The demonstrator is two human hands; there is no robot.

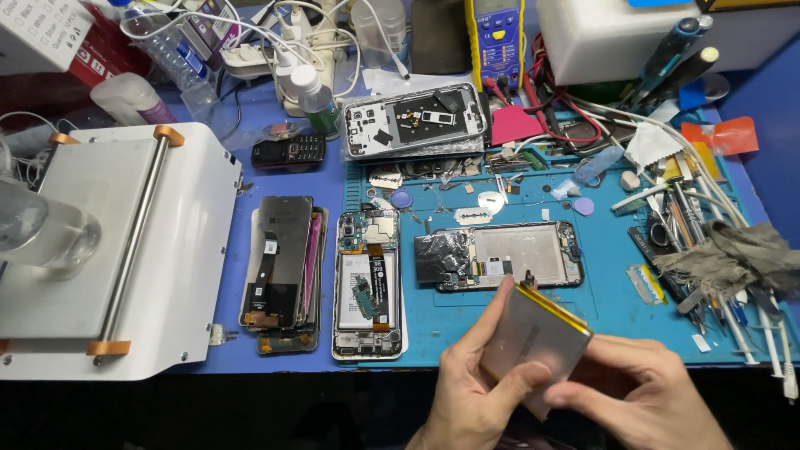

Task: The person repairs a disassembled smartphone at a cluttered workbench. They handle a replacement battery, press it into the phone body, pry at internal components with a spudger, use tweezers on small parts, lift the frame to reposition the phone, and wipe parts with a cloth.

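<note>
Battery point(533, 342) at 6 o'clock, tilted, above tabletop point(600, 308) edge. We note left hand point(477, 392) and right hand point(642, 396) fingers clamped on it. Opened phone frame point(508, 254) lies at 12 o'clock of it, apart.

My bench is a blue-topped table point(775, 108) crowded to twelve o'clock under bright overhead light, a teal work mat point(617, 308) spreads at two o'clock, and darkness sits below at six.
</note>
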